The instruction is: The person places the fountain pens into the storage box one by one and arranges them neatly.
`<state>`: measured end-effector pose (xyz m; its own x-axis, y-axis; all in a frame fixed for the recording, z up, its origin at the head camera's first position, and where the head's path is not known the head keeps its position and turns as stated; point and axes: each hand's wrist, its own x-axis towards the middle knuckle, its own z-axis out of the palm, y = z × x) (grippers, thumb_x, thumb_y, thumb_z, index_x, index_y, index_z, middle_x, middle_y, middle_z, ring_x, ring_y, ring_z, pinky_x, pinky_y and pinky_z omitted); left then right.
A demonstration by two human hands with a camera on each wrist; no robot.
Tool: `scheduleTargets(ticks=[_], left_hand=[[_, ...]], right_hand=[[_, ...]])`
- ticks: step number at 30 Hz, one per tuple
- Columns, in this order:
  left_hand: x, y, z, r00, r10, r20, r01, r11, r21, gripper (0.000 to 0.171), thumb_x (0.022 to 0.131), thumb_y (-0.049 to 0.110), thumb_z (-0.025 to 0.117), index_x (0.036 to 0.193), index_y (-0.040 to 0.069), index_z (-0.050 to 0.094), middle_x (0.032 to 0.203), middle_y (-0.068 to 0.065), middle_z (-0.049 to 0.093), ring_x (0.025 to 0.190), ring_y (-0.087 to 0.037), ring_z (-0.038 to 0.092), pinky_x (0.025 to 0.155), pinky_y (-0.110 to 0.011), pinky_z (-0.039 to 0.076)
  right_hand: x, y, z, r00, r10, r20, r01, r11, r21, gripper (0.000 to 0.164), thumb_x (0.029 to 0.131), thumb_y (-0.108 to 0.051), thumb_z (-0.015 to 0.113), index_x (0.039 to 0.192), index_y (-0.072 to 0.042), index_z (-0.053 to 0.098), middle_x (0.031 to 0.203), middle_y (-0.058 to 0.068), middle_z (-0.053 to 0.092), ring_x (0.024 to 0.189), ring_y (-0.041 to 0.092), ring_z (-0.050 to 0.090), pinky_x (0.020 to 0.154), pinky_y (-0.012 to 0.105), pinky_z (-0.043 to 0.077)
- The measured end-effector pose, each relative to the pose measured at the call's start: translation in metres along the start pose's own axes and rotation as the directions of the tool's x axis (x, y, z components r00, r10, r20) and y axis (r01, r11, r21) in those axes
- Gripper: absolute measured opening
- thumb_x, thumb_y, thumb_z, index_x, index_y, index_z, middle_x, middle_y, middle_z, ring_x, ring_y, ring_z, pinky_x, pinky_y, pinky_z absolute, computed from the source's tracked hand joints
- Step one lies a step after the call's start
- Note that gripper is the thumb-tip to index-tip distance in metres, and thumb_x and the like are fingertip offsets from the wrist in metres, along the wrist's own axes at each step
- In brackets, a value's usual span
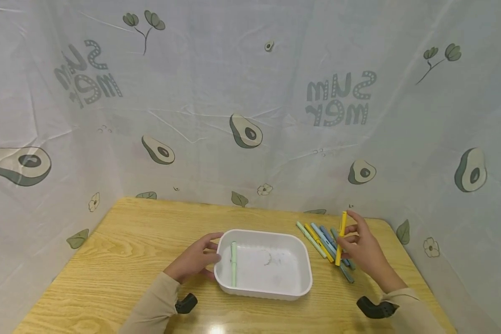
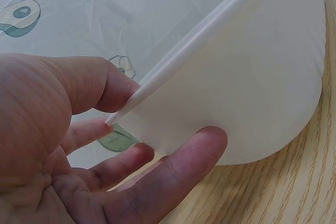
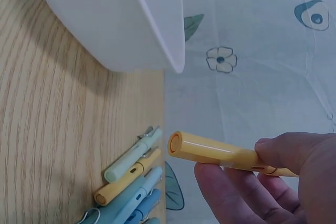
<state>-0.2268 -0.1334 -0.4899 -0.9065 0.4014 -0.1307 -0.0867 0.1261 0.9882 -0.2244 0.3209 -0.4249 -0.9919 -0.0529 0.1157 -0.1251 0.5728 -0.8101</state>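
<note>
A white plastic tray (image 1: 271,293) stands on the table, and my left hand (image 1: 195,258) grips its left end. In the left wrist view the thumb lies on the rim and the fingers are at the outer wall (image 2: 262,82). Inside the tray, near its left end, lies one light green pen (image 1: 234,266). My right hand (image 1: 366,250) pinches a yellow pen (image 3: 210,149) between thumb and fingers, raised above a group of pens. That pen stands nearly upright in the head view.
Right of the tray, several pens lie side by side on the wooden table (image 1: 142,241): a light green pen (image 1: 311,238), another yellow pen (image 1: 318,242), and blue and dark green ones. A patterned curtain (image 1: 200,83) hangs behind the table and at both sides.
</note>
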Motion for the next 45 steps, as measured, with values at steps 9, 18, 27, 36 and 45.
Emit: scheduleTargets(ticks=[9, 18, 27, 36, 45], left_hand=[[0.001, 0.001, 0.0, 1.0, 0.002, -0.008, -0.002, 1.0, 0.009, 0.065, 0.098, 0.003, 0.061, 0.158, 0.009, 0.037, 0.134, -0.027, 0.051, 0.107, -0.034, 0.065, 0.069, -0.048, 0.067], [0.0, 0.0, 0.0, 1.0, -0.007, -0.014, 0.007, 1.0, 0.021, 0.065, 0.098, 0.004, 0.062, 0.158, 0.01, 0.038, 0.134, -0.026, 0.052, 0.108, -0.034, 0.064, 0.07, -0.049, 0.067], [-0.001, 0.0, 0.0, 1.0, -0.014, -0.013, 0.014, 1.0, 0.027, 0.068, 0.098, 0.005, 0.064, 0.16, 0.01, 0.035, 0.136, -0.027, 0.051, 0.107, -0.033, 0.065, 0.071, -0.049, 0.067], [-0.001, 0.002, 0.0, 1.0, -0.006, -0.007, 0.006, 0.999, 0.034, 0.067, 0.099, 0.006, 0.063, 0.159, 0.01, 0.035, 0.136, -0.027, 0.051, 0.108, -0.033, 0.065, 0.071, -0.048, 0.067], [-0.001, 0.001, 0.001, 1.0, 0.0, -0.008, 0.001, 0.999, 0.042, 0.066, 0.099, 0.005, 0.062, 0.16, 0.009, 0.035, 0.136, -0.027, 0.051, 0.106, -0.032, 0.065, 0.07, -0.048, 0.067]], right_hand=[[-0.004, -0.015, 0.012, 0.999, -0.053, 0.01, 0.053, 0.998, 0.034, 0.085, 0.098, 0.002, 0.065, 0.164, -0.013, 0.013, 0.119, 0.022, 0.044, 0.09, 0.009, 0.065, 0.062, 0.043, 0.067], [-0.009, -0.027, 0.027, 0.999, -0.051, 0.004, 0.051, 0.997, 0.051, 0.085, 0.097, -0.001, 0.068, 0.163, -0.016, 0.017, 0.117, 0.018, 0.044, 0.089, 0.013, 0.063, 0.06, 0.039, 0.066], [-0.008, -0.039, 0.044, 0.999, -0.052, -0.015, 0.052, 0.999, 0.016, 0.091, 0.094, 0.005, 0.069, 0.165, -0.011, 0.015, 0.116, 0.018, 0.046, 0.092, 0.018, 0.063, 0.063, 0.038, 0.067], [-0.011, -0.048, 0.058, 1.0, -0.015, 0.016, 0.015, 1.0, 0.022, 0.091, 0.094, 0.005, 0.07, 0.165, -0.015, 0.018, 0.126, 0.02, 0.048, 0.1, 0.026, 0.061, 0.064, 0.038, 0.067], [-0.01, -0.052, 0.072, 0.998, -0.068, 0.019, 0.066, 0.995, 0.076, 0.088, 0.092, 0.007, 0.071, 0.163, -0.016, 0.024, 0.12, 0.02, 0.047, 0.094, 0.025, 0.063, 0.058, 0.035, 0.066]])
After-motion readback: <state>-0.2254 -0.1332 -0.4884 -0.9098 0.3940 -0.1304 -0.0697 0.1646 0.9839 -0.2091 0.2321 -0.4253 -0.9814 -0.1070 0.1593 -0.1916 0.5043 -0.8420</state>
